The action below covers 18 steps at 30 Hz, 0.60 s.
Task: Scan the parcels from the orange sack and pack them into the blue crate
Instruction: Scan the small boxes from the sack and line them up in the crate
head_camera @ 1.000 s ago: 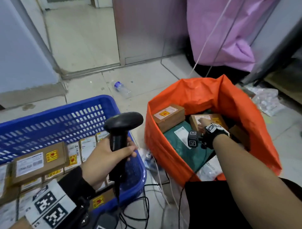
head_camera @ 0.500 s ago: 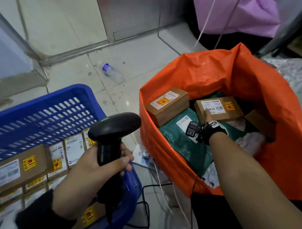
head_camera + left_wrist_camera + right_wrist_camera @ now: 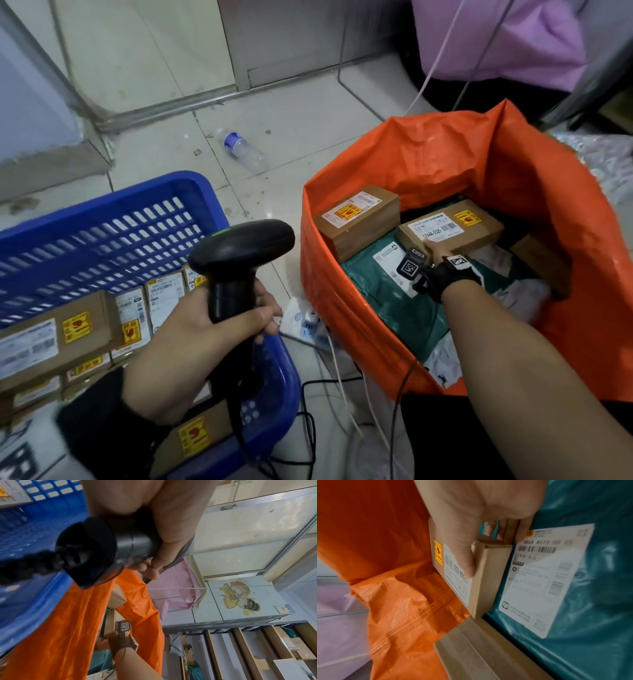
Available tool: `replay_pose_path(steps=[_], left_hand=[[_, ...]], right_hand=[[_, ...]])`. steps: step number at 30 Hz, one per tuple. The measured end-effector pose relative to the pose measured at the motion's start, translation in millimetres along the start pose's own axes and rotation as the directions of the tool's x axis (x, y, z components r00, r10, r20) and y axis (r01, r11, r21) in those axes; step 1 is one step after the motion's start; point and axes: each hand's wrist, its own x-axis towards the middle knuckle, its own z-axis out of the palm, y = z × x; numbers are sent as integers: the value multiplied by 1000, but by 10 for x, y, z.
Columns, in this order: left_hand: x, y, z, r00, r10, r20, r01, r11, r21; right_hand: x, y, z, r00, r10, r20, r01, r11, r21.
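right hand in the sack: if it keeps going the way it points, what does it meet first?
Nothing new: the right hand already pinches the flat box. Straight on, past that box, probably the sack's far wall; depth is unclear.

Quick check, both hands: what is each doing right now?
Left hand: grips the black scanner.
Right hand: pinches the flat cardboard parcel inside the orange sack.

Dim flat indoor light; wrist views blurred, edges warped
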Motion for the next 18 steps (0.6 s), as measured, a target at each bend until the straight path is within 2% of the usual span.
replay_pose_path(steps=[2,4,5,7,11,12,15,18], left_hand=[[-77,42,-62,1000,17,-13,-17,1000,-12],[-165,95,-122,999,38,-21,-38,999,-21],[-217,122,-150,998,49,-27,-50,998,-27],[-319,183,-199,996,71,-49,-73,996,-41],[-552,293,-306,992,112,-65,-116,992,-52],[-611,312,-348,990,122,-71,-126,991,-47],[-804,373,-494,981,171,-96,-174,984,-28],[-1003,415,-670,965,233,-124,-234,972,7]], right_hand=[[-163,-104,-26,996,75,39,-82,961,263],[-371,-192,-23,986,168,15,-161,913,374],[-456,-232,4,985,171,29,-168,898,405],[-696,-339,16,993,116,17,-112,890,443],[-1179,-572,78,995,-15,97,-43,821,570],[-1286,-611,124,993,-47,109,-21,832,555],[-1700,-776,256,964,-115,238,-36,835,549],[-2226,-1056,503,933,-219,287,42,855,517]])
